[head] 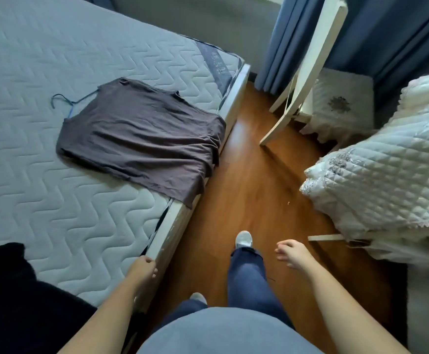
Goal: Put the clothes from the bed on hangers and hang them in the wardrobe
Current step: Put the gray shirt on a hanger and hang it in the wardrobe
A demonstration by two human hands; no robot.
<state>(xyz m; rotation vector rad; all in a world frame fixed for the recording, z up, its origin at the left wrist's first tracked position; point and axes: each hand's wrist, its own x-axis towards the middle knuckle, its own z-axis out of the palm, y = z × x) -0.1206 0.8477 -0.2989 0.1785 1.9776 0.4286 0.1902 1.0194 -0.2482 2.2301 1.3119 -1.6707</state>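
The brown-grey top (142,141) lies spread flat near the edge of the bed (55,200), its lower corner drooping over the frame toward the floor. A thin blue wire hanger (66,100) sits at its neck end, hook out on the mattress; it seems partly slipped inside the garment, though you cannot tell how far. So the step in hand looks like the approach: you stand in the aisle of wooden floor (254,175) with the top well ahead of you. Your left hand (143,268) hangs by the bed's edge, fingers curled loosely and holding nothing. Your right hand (291,255) is out over the floor, fingers relaxed and spread, also empty. Next you likely need to step forward, seat the hanger in both shoulders, then lift by the hook. The fabric looks thin, soft and creased, so it may slide off the smooth wire. The mattress is quilted in zigzag stitching. No wardrobe shows here.
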